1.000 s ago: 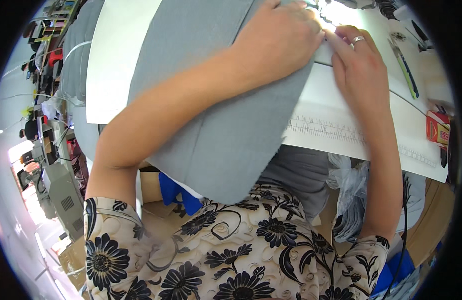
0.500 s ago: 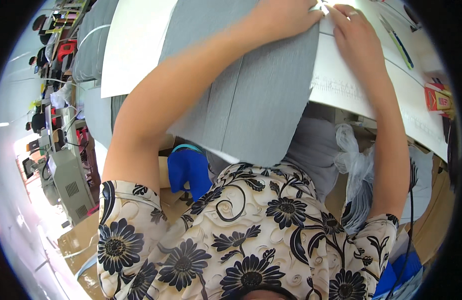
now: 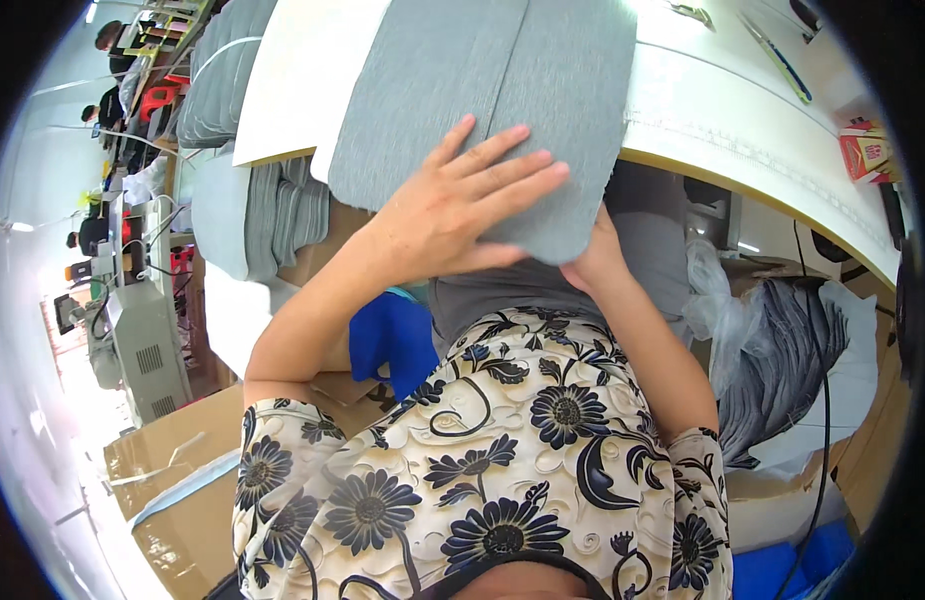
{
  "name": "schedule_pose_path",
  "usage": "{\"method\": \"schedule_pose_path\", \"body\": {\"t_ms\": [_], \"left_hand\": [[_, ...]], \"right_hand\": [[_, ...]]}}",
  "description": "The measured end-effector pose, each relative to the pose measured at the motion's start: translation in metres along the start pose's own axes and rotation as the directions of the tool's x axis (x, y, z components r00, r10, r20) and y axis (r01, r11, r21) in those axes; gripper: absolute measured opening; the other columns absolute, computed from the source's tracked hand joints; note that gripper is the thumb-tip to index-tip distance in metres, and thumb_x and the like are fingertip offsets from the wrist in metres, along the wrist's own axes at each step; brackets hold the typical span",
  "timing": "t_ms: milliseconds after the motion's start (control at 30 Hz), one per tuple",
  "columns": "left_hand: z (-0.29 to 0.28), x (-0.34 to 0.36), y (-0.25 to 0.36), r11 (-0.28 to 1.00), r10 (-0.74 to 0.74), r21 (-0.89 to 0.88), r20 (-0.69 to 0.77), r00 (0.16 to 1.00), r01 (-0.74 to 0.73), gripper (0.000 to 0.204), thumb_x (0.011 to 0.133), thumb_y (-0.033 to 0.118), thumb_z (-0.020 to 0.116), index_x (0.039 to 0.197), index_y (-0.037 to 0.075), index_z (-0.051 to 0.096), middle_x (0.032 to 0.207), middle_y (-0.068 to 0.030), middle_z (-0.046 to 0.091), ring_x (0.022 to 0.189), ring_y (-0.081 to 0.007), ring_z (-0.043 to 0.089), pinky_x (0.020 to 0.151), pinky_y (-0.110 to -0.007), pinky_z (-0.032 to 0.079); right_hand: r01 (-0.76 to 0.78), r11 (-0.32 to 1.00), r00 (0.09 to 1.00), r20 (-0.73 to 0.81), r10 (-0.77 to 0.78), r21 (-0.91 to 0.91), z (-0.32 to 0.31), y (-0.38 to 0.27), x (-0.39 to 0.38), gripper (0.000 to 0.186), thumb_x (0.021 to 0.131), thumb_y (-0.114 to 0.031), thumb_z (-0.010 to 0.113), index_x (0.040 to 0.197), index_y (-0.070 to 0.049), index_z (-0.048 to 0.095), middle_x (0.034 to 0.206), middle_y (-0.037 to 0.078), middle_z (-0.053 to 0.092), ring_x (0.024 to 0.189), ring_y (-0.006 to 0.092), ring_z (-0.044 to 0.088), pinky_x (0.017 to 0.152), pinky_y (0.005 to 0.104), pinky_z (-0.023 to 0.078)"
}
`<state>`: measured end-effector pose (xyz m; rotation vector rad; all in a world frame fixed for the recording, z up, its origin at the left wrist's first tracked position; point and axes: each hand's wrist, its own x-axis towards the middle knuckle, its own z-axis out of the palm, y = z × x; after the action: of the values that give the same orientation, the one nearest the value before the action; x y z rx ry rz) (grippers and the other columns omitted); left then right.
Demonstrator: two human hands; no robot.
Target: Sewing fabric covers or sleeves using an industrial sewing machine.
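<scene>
A long grey cloth panel (image 3: 572, 90) with rounded near corners and a lengthwise seam lies on the white table, its near end hanging over the edge toward me. My left hand (image 3: 462, 205) rests flat on top of it with fingers spread. At the near right corner, my right hand (image 3: 597, 258) grips the panel's edge from below; the cloth hides some of its fingers. A small metal tool (image 3: 694, 14) lies on the table beyond the panel's right side. Farther right is a slim pen-like tool (image 3: 777, 58).
Ruler markings run along the white table (image 3: 742, 140). A red and yellow box (image 3: 866, 152) sits at the right. Grey cloth stacks (image 3: 222, 75) stand at the left. Below the table on the right are dark cloth pieces (image 3: 782, 350) and a hanging black cable (image 3: 825, 420).
Both hands have come back from the panel's far right edge to its near end. My left hand has flattened on the cloth. My right hand has moved to the near corner.
</scene>
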<state>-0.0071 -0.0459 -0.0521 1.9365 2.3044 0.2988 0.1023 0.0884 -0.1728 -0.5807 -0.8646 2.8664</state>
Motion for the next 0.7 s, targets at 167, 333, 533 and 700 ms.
{"method": "schedule_pose_path", "body": {"t_ms": [167,333,533,700], "left_hand": [[-0.008,-0.001,0.002,0.998,-0.024,-0.062,-0.101,0.995,0.017,0.049,0.085,0.004,0.059,0.134,0.009,0.057,0.135,-0.0109,0.058,0.13,-0.0288,0.051,0.111,-0.048,0.036],[-0.008,0.004,0.013,0.962,-0.078,-0.272,-0.165,0.983,0.031,0.044,0.086,0.007,0.06,0.13,0.008,0.06,0.133,-0.0136,0.06,0.129,-0.0294,0.053,0.109,-0.048,0.039],[0.006,-0.001,0.025,0.994,0.102,-0.043,-0.073,0.992,-0.105,0.061,0.083,0.026,0.071,0.138,0.009,0.053,0.145,-0.0121,0.049,0.138,-0.0295,0.042,0.115,-0.051,0.028],[0.013,-0.005,0.027,0.996,0.013,-0.083,-0.111,0.994,-0.022,0.062,0.082,0.022,0.071,0.139,0.008,0.051,0.144,-0.0137,0.049,0.136,-0.0288,0.044,0.111,-0.048,0.033]], "right_hand": [[0.053,0.998,0.993,0.108,-0.049,-0.032,0.003,-0.023,-0.006,0.028,0.099,-0.014,0.055,0.119,0.005,0.06,0.115,0.011,0.067,0.102,0.0152,0.064,0.087,0.0304,0.051],[0.038,0.998,0.999,-0.026,-0.037,0.057,-0.014,-0.038,-0.026,0.026,0.099,-0.013,0.054,0.117,0.004,0.061,0.109,0.011,0.068,0.096,0.0162,0.067,0.084,0.0305,0.054],[0.097,0.995,0.993,0.062,-0.096,-0.016,-0.026,-0.026,-0.033,0.024,0.1,-0.013,0.052,0.115,0.001,0.063,0.103,0.007,0.069,0.087,0.0127,0.066,0.077,0.0258,0.052],[0.095,0.956,0.995,0.045,-0.086,-0.278,-0.028,-0.028,-0.036,0.025,0.1,-0.014,0.053,0.117,0.0,0.064,0.104,0.005,0.07,0.084,0.009,0.064,0.072,0.0244,0.051]]}}
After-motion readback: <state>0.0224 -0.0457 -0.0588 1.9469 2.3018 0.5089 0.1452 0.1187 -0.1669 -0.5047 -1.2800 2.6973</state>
